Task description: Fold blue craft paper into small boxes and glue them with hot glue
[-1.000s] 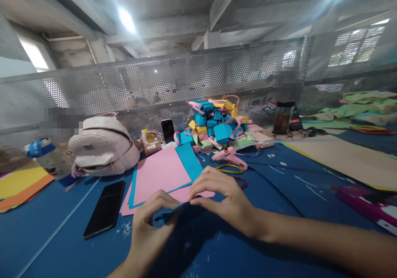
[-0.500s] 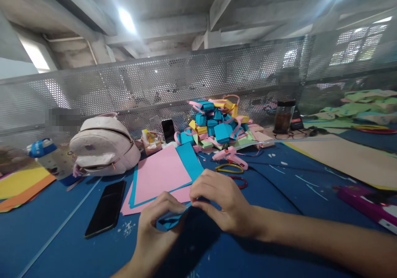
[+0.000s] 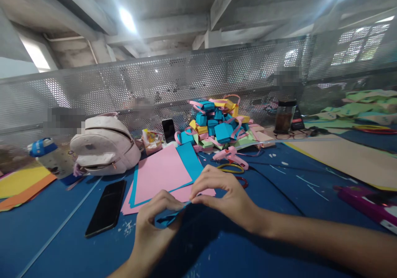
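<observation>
Between my two hands is a folded piece of blue paper. My left hand is closed around it, thumb and fingers curled over its sides. With thumb and fingertips together, my right hand pinches the paper's far right end. Most of the paper is hidden behind my fingers. Just beyond my hands lie overlapping pink sheets and blue sheets. Behind my right hand are a pink glue gun and yellow-handled scissors, partly covered.
Small blue, yellow and pink paper boxes form a heap at the back. To the left are a black phone, a white backpack and a bottle. Beige sheets and a purple device lie right.
My right hand has shifted slightly, its fingers raised and straighter, still pinching the paper's end. The left hand has moved a little left and its grip remains.
</observation>
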Demonstrator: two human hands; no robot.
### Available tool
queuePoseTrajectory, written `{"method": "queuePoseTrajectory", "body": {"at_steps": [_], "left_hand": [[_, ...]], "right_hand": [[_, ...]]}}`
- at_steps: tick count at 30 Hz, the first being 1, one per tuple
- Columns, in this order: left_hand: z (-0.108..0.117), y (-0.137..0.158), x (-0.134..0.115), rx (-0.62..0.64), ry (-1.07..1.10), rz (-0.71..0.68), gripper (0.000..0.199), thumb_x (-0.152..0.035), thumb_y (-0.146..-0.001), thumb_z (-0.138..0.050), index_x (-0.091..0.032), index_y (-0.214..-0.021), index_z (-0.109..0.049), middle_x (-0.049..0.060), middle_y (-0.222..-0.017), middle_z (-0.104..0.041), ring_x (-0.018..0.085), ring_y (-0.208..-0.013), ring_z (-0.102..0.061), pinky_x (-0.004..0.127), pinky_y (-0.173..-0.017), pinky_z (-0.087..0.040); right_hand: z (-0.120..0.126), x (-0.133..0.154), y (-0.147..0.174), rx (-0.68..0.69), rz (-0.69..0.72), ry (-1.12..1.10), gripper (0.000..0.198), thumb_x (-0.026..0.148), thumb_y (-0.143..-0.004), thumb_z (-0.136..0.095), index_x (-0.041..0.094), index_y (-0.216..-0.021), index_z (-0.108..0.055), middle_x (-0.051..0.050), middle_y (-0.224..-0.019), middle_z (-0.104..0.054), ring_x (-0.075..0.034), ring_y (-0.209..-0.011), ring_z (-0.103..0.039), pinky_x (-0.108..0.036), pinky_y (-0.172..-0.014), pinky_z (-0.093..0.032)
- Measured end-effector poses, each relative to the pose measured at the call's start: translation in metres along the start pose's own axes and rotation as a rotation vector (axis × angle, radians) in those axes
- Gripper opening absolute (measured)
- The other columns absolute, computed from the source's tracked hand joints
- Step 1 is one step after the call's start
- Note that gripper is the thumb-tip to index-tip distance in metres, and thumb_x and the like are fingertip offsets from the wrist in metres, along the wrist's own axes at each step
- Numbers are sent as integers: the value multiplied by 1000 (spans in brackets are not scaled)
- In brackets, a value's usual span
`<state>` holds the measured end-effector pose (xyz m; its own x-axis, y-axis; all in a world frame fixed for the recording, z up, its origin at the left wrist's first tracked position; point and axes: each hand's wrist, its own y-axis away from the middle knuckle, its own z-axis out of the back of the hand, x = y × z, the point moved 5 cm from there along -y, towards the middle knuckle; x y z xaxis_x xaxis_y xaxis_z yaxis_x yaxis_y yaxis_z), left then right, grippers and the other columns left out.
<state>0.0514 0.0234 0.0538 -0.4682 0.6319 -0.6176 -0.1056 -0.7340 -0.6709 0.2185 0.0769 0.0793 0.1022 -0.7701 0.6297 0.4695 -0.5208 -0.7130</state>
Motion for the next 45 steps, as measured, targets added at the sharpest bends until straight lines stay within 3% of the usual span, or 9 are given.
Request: {"method": "queuePoseTrajectory", "body": {"at_steps": [11, 16, 21, 29, 39, 45], "left_hand": [[-4, 0, -1, -7, -35, 4, 14, -10, -83, -68, -20, -73, -65, -2, -69, -64, 11, -62, -60, 21, -58, -46], [-5, 2, 1, 10, -27, 27, 15, -10, -83, -66, -20, -72, -64, -2, -68, -63, 12, -61, -59, 22, -58, -45], [-4, 2, 3, 40, -3, 59, 13, -12, -83, -66, -20, -73, -66, 0, -70, -66, 15, -64, -62, 25, -60, -47], [-3, -3, 0, -2, -18, 15, 14, -13, -83, -68, -19, -71, -66, 0, -69, -66, 13, -62, -62, 22, -60, -48], [-5, -2, -1, 32, -24, 22, 15, -8, -82, -67, -20, -73, -67, -2, -69, -64, 12, -62, -61, 21, -58, -46], [-3, 1, 2, 57, -29, 27, 13, -7, -80, -67, -20, -76, -68, 0, -72, -66, 14, -66, -63, 24, -62, -47]], "right_hand": [[-6, 8, 3, 61, 121, 159, 18, 35, -94, -64, 20, -86, -69, -3, -85, -73, -18, -81, -58, -33, -76, -41], [-9, 7, 6, 79, 88, 185, 19, 31, -98, -56, 18, -84, -61, -3, -84, -66, -18, -80, -53, -32, -73, -40], [1, 7, 2, -22, -4, 85, 15, 28, -97, -57, 19, -86, -61, -2, -83, -63, -16, -76, -52, -29, -71, -42], [0, 9, 1, 5, 48, 82, 24, 42, -91, -65, 21, -82, -71, -2, -82, -75, -19, -81, -60, -35, -78, -43], [-7, 12, 4, 80, 159, 190, 17, 36, -94, -64, 21, -88, -70, -2, -87, -76, -18, -81, -61, -35, -76, -43], [-9, 13, 7, 93, 112, 233, 12, 26, -96, -59, 19, -86, -62, -4, -85, -69, -19, -81, -55, -33, -74, -42]]}}
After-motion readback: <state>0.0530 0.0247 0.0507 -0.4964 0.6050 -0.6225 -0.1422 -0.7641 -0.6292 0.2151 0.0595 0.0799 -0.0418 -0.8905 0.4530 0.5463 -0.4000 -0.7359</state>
